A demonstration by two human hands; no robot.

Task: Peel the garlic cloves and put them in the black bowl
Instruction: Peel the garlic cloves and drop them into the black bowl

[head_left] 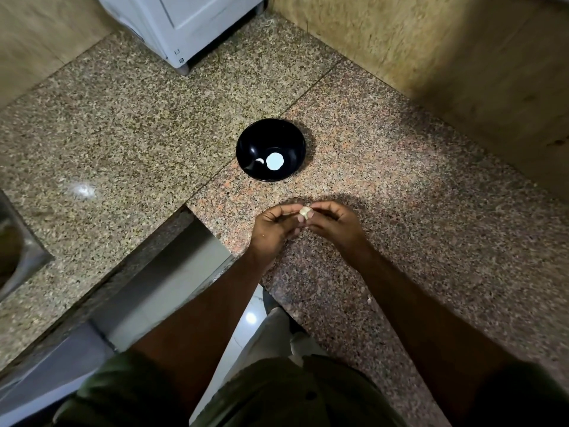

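Both hands met over the desk (400, 186), just in front of the bowl (271, 149). Left hand (274, 228) & right hand (334, 224) were fingertip to fingertip, both pinching one clove (304, 211) between them, held above the granite, not resting on it. Fingers curled on both sides; skin on or off, couldn't tell. Bowl sat upright a little beyond the hands, apart from them. Inside it: a small pale clove-like bit (260, 161) on the bottom, next to a round white glare spot. Sink (18, 257) showed at the far left edge. White appliance (184, 23) stood at the back, w/ tan wall (431, 50) to its right. Green shirt (261, 396) filled the bottom of the view. Tiny pale scrap (369, 300) lay on the desk by the right forearm.
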